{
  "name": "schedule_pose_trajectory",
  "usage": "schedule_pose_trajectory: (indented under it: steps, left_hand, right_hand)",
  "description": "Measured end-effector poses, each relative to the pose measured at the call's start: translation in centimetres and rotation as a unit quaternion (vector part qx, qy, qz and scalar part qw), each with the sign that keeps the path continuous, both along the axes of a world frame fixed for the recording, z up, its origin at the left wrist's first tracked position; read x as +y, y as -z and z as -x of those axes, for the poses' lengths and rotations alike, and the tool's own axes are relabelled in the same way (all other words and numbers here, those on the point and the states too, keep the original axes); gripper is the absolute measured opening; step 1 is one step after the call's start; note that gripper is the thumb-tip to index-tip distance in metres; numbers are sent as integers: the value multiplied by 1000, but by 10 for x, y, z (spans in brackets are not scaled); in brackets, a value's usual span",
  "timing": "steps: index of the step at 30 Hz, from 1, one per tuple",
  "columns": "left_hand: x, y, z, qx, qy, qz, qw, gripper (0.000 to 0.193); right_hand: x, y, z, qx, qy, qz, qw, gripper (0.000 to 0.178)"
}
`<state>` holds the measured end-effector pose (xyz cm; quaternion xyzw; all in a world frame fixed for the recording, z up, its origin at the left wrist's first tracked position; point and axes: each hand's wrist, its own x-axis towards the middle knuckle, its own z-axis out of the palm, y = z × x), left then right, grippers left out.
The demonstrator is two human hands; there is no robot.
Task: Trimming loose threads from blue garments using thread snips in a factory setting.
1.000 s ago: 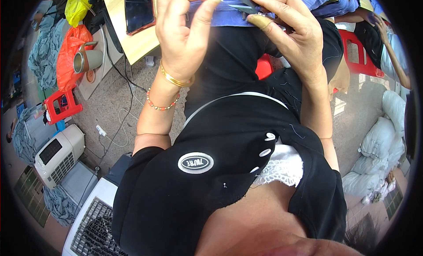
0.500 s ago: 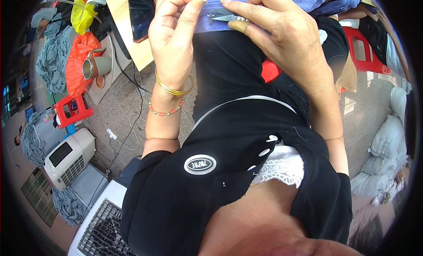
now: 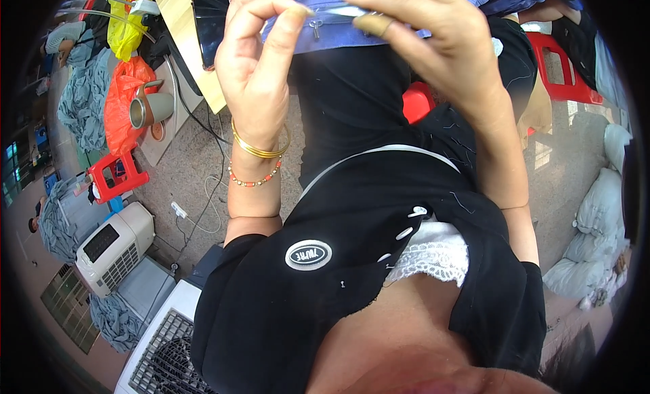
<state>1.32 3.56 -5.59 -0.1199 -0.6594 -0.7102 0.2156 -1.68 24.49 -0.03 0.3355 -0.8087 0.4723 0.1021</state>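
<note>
Blue-purple cloth [image 3: 342, 39] lies over my lap at the top of the view, across my black trousers. My right hand [image 3: 452, 48] is closed around a pair of thread snips [image 3: 345, 12], whose pale blades are smeared by motion and point left. A covering wraps one of its fingertips. My left hand [image 3: 261, 72] has thumb and forefinger pinched together close to the blade tips. Whatever lies in that pinch is too small to make out. Just below the blades, a small dark, hook-like fitting [image 3: 315, 29] shows on the cloth.
A phone [image 3: 211, 28] rests on the wooden table [image 3: 181, 21] at the upper left. Beyond it are a mug [image 3: 152, 109], an orange bag [image 3: 120, 102] and a red stool [image 3: 118, 177]. Another red stool [image 3: 558, 69] stands right, near white sacks [image 3: 599, 211].
The snips have lifted and turned slightly, their blades now blurred and above the small fitting rather than over it. My left hand has shifted a little left.
</note>
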Motion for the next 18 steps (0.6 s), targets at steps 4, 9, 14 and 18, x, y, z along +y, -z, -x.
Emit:
schedule_pose_trajectory:
  steps: [4, 9, 14, 18]
  left_hand:
    - [-3, -4, -2, 97, -116, 267, 952, 17]
    - [3, -9, -1, 133, -128, 423, 887, 36]
    - [1, -1, 3, 227, -184, 525, 799, 32]
    - [-1, 12, 13, 301, -197, 502, 786, 19]
  right_hand:
    - [19, 8, 4, -59, 64, 73, 994, 31]
    - [29, 18, -2, -100, 68, 92, 988, 33]
    - [36, 29, -4, -128, 75, 102, 984, 34]
    - [36, 28, -6, -118, 62, 115, 984, 34]
